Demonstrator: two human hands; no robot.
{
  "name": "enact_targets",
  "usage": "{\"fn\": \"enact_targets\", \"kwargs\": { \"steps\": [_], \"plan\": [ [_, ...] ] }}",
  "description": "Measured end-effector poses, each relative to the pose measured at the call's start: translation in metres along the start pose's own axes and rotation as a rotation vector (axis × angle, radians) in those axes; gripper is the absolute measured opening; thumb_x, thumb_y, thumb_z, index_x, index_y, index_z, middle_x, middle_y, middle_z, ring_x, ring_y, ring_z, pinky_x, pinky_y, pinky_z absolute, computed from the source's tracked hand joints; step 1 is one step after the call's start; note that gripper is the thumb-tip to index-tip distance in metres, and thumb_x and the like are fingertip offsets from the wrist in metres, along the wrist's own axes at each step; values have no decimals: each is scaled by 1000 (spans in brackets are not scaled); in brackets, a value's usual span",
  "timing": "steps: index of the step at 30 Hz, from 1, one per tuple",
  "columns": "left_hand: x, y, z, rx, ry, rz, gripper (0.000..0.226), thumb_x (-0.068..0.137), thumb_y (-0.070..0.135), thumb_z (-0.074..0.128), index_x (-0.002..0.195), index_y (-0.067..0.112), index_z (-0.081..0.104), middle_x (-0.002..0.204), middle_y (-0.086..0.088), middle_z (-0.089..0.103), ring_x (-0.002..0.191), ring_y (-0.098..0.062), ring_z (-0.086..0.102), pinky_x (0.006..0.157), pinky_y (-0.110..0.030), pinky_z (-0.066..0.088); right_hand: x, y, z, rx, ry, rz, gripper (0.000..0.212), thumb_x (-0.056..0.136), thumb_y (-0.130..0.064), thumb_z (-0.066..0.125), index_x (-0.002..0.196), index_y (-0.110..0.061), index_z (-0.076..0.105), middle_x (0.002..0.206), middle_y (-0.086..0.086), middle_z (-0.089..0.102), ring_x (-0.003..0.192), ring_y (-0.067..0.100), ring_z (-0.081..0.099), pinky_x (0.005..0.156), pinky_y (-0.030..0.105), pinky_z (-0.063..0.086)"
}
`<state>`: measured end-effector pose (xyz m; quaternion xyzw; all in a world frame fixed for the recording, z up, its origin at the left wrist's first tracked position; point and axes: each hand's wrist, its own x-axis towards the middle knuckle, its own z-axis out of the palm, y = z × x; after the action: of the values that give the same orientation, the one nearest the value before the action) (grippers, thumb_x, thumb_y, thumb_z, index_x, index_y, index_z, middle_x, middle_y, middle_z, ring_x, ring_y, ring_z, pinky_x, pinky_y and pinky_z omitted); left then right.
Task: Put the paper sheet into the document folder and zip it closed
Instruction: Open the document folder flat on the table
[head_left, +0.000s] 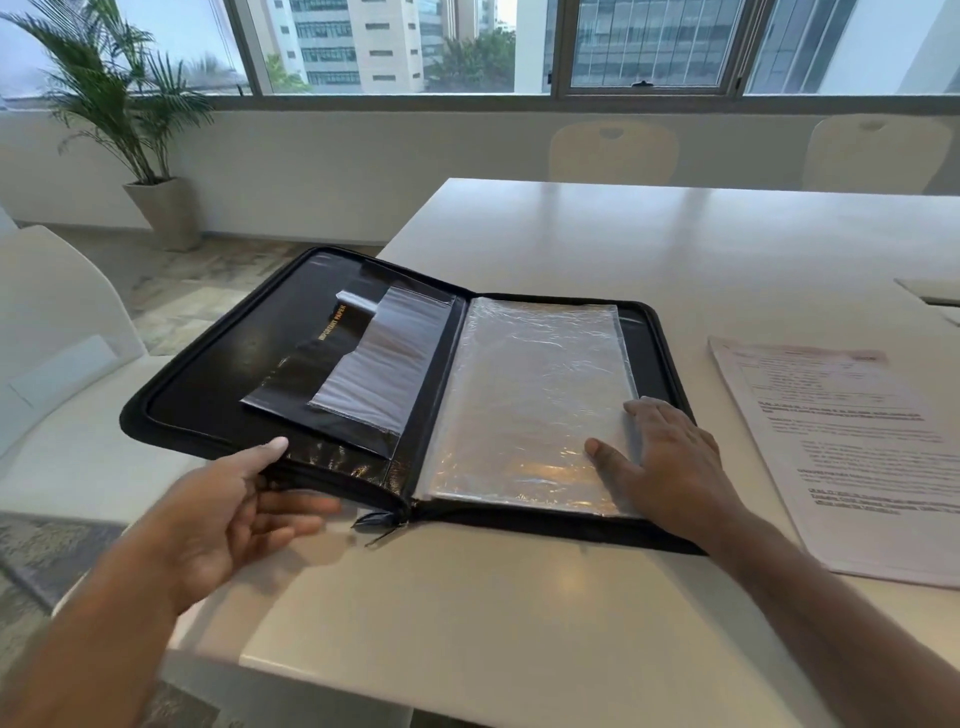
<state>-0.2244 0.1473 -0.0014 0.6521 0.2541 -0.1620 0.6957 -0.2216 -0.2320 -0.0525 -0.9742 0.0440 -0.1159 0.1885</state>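
Observation:
The black zip document folder (208, 374) lies open on the white table (571, 234), its left half sticking out past the table's left edge. Clear plastic sleeves (530, 395) fill its right half; a black pocket with a clear flap sits on the left half. My left hand (228, 514) grips the near edge of the left half, thumb on top and fingers underneath. My right hand (670, 462) rests flat, fingers apart, on the near right corner of the sleeves. The printed paper sheet (852, 452) lies on the table to the right of the folder, touched by neither hand. The zip pull (382, 519) hangs at the spine's near end.
White chairs (57, 332) stand to the left of the table, and two more chair backs (613, 150) stand behind its far edge. A potted palm (156, 208) stands on the floor at the far left. A cable slot (935, 299) sits at the table's right edge.

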Motion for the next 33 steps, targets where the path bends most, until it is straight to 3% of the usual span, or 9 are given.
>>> {"fn": "enact_targets", "kwargs": {
  "steps": [5, 13, 16, 17, 19, 21, 23, 27, 33],
  "plan": [
    [-17, 1, -2, 293, -104, 37, 56, 97, 47, 47, 100, -6, 66, 92, -27, 73, 50, -26, 66, 33, -20, 42, -1, 1, 0, 1, -9, -8, 80, 85, -69, 43, 143, -15, 36, 149, 4, 40, 141, 20, 30, 113, 38, 21],
    [-16, 1, 56, 219, 28, 622, 22, 96, 20, 60, 87, 4, 73, 79, -14, 76, 62, -22, 69, 53, -27, 59, -4, -2, -2, 6, -3, -10, 75, 86, -66, 45, 140, -15, 39, 148, 5, 41, 140, 21, 30, 112, 38, 21],
    [1, 2, 73, 459, 130, 828, 16, 93, 29, 63, 90, 18, 74, 76, 2, 75, 66, -11, 70, 62, -28, 59, -7, -2, -3, 7, -1, -15, 75, 86, -67, 44, 139, -15, 39, 147, 5, 42, 140, 21, 31, 112, 38, 22],
    [8, 2, 78, 582, 150, 899, 18, 93, 35, 63, 96, 21, 73, 82, 7, 74, 72, -7, 68, 69, -28, 58, -7, -2, -3, 8, -4, -13, 75, 86, -67, 44, 140, -15, 39, 148, 5, 42, 140, 21, 31, 112, 39, 22],
    [24, 0, 85, 842, 169, 990, 35, 93, 45, 58, 116, 21, 68, 117, 6, 68, 107, -11, 62, 94, -34, 50, -8, -1, -4, 9, -11, -8, 76, 86, -67, 43, 141, -16, 37, 149, 5, 40, 141, 21, 29, 113, 39, 21],
    [39, -5, 90, 1118, 155, 940, 64, 92, 61, 45, 141, 19, 50, 152, 0, 42, 143, -19, 32, 115, -42, 28, -10, -1, -4, 13, -15, -4, 77, 86, -68, 42, 142, -16, 36, 150, 5, 39, 142, 21, 28, 114, 39, 19],
    [51, -9, 91, 1303, 123, 840, 86, 87, 74, 27, 153, 20, 28, 163, 1, 19, 150, -17, 8, 121, -42, 12, -11, 0, -4, 16, -14, -4, 77, 86, -68, 42, 142, -16, 36, 151, 5, 38, 142, 21, 27, 114, 38, 19],
    [61, -13, 89, 1345, 88, 763, 100, 78, 82, 12, 156, 19, 16, 165, 4, 9, 150, -12, 1, 122, -36, 4, -13, 1, -5, 12, -8, -12, 77, 87, -68, 41, 143, -15, 35, 151, 5, 38, 142, 21, 27, 114, 38, 19],
    [58, -10, 91, 1351, 73, 733, 98, 80, 79, 17, 156, 18, 15, 165, 4, 7, 150, -12, 1, 122, -36, 4, -12, 0, -7, 28, -14, -4, 76, 87, -66, 45, 144, -16, 34, 152, 4, 37, 143, 20, 26, 115, 38, 19]
  ]
}}
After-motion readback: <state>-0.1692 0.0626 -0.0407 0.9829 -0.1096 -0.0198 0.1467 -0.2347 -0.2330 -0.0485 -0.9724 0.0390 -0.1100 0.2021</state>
